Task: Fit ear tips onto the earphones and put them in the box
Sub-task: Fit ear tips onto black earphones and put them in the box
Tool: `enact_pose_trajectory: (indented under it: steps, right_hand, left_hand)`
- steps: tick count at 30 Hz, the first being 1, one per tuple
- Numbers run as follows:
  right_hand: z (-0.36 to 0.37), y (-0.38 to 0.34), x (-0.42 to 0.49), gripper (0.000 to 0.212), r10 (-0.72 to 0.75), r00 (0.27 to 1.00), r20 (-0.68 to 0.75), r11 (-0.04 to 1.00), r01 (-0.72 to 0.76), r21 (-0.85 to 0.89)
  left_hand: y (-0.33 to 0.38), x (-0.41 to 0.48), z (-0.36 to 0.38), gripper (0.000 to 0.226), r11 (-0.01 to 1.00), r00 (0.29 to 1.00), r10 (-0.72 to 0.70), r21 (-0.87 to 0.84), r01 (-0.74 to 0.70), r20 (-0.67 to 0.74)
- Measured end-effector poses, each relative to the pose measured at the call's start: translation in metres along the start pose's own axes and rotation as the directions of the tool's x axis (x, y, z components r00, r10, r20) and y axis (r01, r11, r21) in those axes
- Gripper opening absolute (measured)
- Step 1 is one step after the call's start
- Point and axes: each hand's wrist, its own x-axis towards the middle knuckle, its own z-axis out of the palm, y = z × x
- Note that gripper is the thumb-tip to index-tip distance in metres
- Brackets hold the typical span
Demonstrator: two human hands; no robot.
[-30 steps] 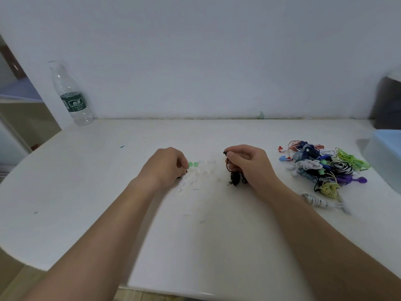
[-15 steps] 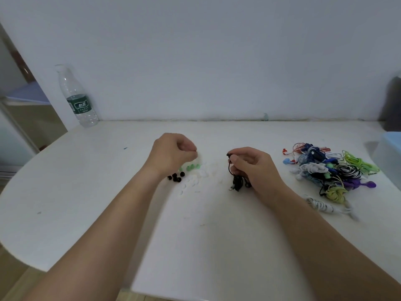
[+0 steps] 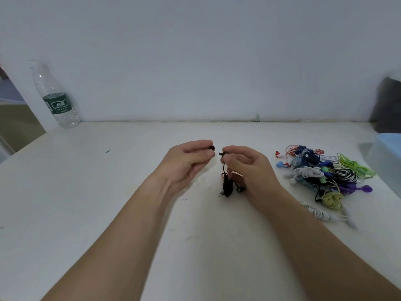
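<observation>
The left hand (image 3: 188,162) hovers over the white tabletop (image 3: 86,192), fingers curled, pinching a small black rubber ear tip (image 3: 211,147) between thumb and forefinger. Just beside it, the right hand (image 3: 249,168) pinches the bud of a black wired earphone (image 3: 222,153); its bundled cable (image 3: 227,187) hangs below. Tip and bud are near but apart. A heap of coloured earphones (image 3: 325,172) lies right, near a pale blue plastic box (image 3: 388,157). A clear plastic water bottle (image 3: 56,98) stands back left against the white wall (image 3: 195,61).
</observation>
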Motion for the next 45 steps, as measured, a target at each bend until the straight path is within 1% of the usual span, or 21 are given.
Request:
enact_pose_trajectory:
  steps: [3,6,8,12,17,30,38,42,45]
  right_hand:
    - [0.002,-0.001,0.0,0.011,0.004,1.0,-0.008,1.0,-0.004,0.007]
    - [0.002,0.0,-0.001,0.005,-0.009,1.0,-0.003,1.0,0.009,0.001]
    - [0.002,-0.001,-0.001,0.005,-0.014,1.0,0.003,1.0,0.014,-0.005]
    - [0.002,-0.003,-0.002,0.016,-0.014,1.0,0.019,1.0,0.014,0.007]
    - [0.002,-0.004,-0.002,0.003,-0.011,1.0,0.01,1.0,0.011,-0.001]
    - [0.004,-0.009,-0.003,0.008,-0.008,1.0,0.004,0.999,0.009,-0.032]
    - [0.003,-0.011,-0.004,0.005,-0.005,0.999,0.037,1.0,0.006,-0.03]
    - [0.003,-0.012,-0.004,0.018,-0.001,0.999,0.041,1.0,0.002,-0.018]
    - [0.002,-0.011,-0.004,0.018,-0.001,0.999,0.053,1.0,0.001,-0.001]
  left_hand:
    - [0.0,-0.001,-0.001,0.02,0.998,0.999,-0.019,-0.064,0.02,0.029]
    - [0.0,-0.002,0.0,0.018,0.994,0.998,-0.021,-0.105,0.027,0.053]
    - [-0.001,-0.004,0.0,0.018,0.995,0.998,-0.016,-0.094,0.021,0.061]
    - [-0.001,-0.005,0.0,0.019,0.998,0.997,0.0,-0.06,0.005,0.081]
    - [-0.002,-0.005,0.0,0.02,1.0,0.994,0.006,-0.019,-0.004,0.106]
    - [-0.003,-0.007,0.0,0.017,1.0,0.994,0.019,-0.012,-0.018,0.104]
    - [-0.003,-0.008,0.001,0.017,1.0,0.994,0.019,-0.014,-0.018,0.111]
    - [-0.003,-0.01,0.001,0.018,1.0,0.992,0.019,-0.016,-0.017,0.125]
    - [-0.002,-0.011,0.002,0.018,1.0,0.992,0.02,-0.02,-0.018,0.125]
